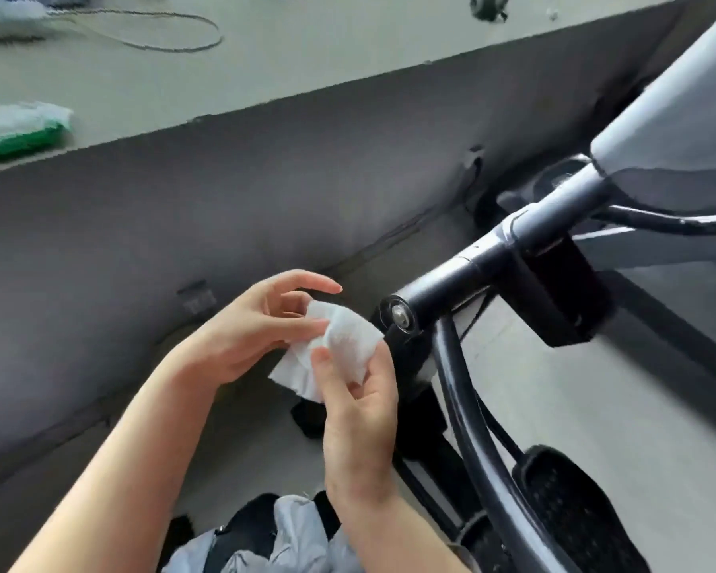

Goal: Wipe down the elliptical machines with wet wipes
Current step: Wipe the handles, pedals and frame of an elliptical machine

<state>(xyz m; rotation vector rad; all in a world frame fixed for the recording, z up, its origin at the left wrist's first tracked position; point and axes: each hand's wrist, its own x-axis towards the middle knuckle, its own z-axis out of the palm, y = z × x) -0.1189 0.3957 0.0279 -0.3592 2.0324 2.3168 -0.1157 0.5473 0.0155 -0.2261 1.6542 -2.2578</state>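
We see both hands at wipe (340, 349), just left of elliptical (492, 266) pivot. Left hand (244, 328) fingers loosely curled behind wipe, touching it; right hand (360, 411) pinches it, thumb on top.

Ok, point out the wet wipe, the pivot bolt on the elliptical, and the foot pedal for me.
wet wipe (340, 345), head view, on its crumpled middle between both hands.
pivot bolt (400, 315), head view, on the silver bolt head at the arm joint.
foot pedal (571, 506), head view, on its textured black tread.
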